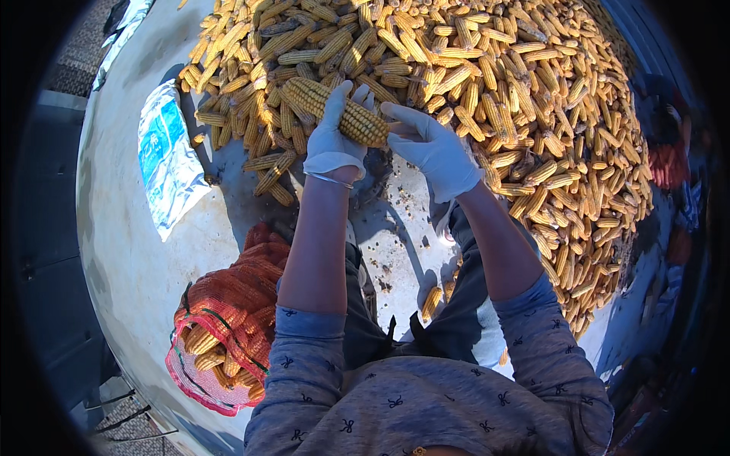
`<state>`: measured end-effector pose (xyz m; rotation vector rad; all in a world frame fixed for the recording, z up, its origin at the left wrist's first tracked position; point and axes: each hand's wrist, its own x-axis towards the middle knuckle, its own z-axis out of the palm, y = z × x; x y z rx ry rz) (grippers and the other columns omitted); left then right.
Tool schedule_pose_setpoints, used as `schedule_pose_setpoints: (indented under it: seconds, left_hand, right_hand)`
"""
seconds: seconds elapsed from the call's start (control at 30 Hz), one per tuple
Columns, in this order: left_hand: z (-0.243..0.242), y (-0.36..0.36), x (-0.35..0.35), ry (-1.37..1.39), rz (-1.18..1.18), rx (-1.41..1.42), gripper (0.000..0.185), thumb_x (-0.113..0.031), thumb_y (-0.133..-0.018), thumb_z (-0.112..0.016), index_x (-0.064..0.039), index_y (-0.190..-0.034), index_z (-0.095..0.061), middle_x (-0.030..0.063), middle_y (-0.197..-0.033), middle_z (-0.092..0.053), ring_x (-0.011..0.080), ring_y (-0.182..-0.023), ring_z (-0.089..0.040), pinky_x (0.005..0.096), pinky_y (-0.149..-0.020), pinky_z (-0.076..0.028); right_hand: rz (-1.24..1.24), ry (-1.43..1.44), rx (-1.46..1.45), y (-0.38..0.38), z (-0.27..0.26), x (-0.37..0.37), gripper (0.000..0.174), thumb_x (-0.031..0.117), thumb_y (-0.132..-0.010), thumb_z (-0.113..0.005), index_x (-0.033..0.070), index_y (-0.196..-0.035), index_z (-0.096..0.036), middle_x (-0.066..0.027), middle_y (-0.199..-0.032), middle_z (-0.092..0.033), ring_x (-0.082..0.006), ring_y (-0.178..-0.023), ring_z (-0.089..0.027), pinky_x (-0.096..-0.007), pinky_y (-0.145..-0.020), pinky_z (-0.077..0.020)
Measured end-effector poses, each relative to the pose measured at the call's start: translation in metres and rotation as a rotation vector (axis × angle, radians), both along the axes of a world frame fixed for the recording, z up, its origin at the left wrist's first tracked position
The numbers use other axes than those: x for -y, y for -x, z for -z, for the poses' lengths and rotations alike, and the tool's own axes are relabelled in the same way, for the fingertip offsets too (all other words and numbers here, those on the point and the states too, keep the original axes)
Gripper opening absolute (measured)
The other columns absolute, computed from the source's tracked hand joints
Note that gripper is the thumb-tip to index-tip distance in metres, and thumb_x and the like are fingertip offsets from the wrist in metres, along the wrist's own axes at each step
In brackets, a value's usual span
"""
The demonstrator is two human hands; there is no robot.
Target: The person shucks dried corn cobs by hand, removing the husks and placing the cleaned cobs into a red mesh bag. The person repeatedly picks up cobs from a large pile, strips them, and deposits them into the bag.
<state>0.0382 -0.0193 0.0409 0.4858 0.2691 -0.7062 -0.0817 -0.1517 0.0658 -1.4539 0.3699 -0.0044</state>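
Observation:
A dried yellow corn cob [365,124] lies tilted in my left hand [336,134], which wears a white glove and wraps its thumb over the husked ears' kernels. My right hand [434,153], gloved the same way, is at the cob's lower right end; its fingers are apart and the fingertips are close to or touching that end. Beyond both hands spreads a big heap of dried corn cobs [513,102]. By my left arm a red mesh sack [234,285] lies with its mouth towards me and several cobs inside.
A shiny white and blue plastic bag [165,159] lies on the pale concrete floor [122,228] at the left. Loose cobs [432,302] and dark crumbs are between my legs. Red mesh material [668,165] and dim clutter sit at the far right rim.

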Motion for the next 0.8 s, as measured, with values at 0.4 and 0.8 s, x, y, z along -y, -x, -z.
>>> schedule_pose_setpoints:
  seconds: [0.4, 0.8]
  left_hand:
    - [0.002, 0.023, 0.012, -0.140, 0.109, -0.003, 0.038, -0.040, -0.097, -0.060, -0.009, -0.119, -0.059, 0.0058, -0.110, -0.065, 0.0232, -0.101, -0.064, 0.0415, -0.091, -0.053]
    - [0.010, 0.012, 0.006, 0.065, 0.017, -0.233, 0.040, -0.030, -0.098, -0.061, -0.001, -0.125, -0.054, 0.0127, -0.119, -0.062, 0.0302, -0.115, -0.058, 0.0492, -0.104, -0.045]
  right_hand:
    - [0.042, 0.867, 0.323, -0.010, 0.009, -0.019, 0.064, 0.020, -0.079, -0.077, 0.021, -0.139, -0.055, -0.0099, -0.127, -0.059, -0.0321, -0.113, -0.058, -0.0401, -0.096, -0.0498]
    - [0.427, 0.669, 0.367, -0.016, 0.029, 0.025, 0.019, 0.024, -0.088, -0.071, 0.008, -0.096, -0.075, -0.0084, -0.092, -0.071, -0.0216, -0.085, -0.067, -0.0340, -0.076, -0.0540]
